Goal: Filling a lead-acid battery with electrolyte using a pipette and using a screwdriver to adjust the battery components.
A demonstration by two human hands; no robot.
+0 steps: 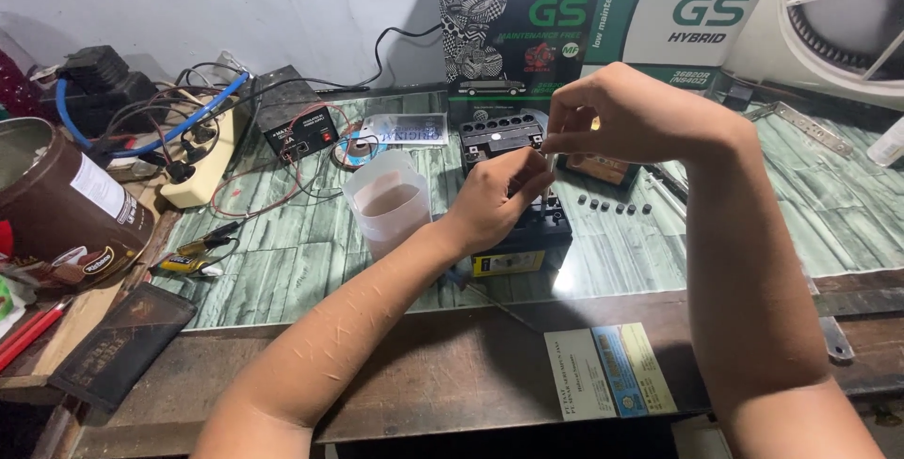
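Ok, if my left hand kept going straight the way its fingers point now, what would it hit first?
Most likely the thin white tube it already pinches with the right hand; past that, the small black battery behind, though depth is hard to judge.

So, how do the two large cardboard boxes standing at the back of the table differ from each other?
The left box is mostly black with a busy black-and-white pattern down one side; the right box is mostly white with a green band. The left box shows a small car drawing near its bottom edge; the right box shows none. The right hand covers part of the right box's lower front, while the left box's front is nearly all visible. Both stand upright against the wall, side by side.
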